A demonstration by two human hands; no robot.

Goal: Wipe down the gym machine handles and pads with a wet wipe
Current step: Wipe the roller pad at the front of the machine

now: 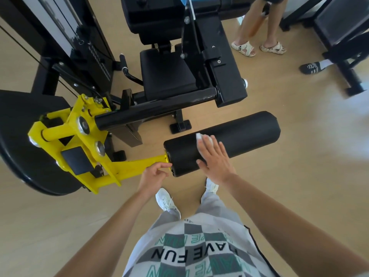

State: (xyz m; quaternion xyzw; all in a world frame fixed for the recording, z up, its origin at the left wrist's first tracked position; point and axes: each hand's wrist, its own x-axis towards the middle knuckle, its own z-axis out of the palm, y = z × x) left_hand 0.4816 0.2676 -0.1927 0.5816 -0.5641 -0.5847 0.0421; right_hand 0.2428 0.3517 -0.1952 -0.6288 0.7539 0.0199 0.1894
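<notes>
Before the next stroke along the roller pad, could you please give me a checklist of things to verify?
1. The wet wipe sits under the right hand, flat on the roller pad: ok.
2. The left hand holds the yellow lever arm beside the pad: ok.
3. Wipe's moisture: cannot tell.
4. Pad's underside wiped: cannot tell.
5. The bystander's sandalled feet stand apart from the pad: ok.
</notes>
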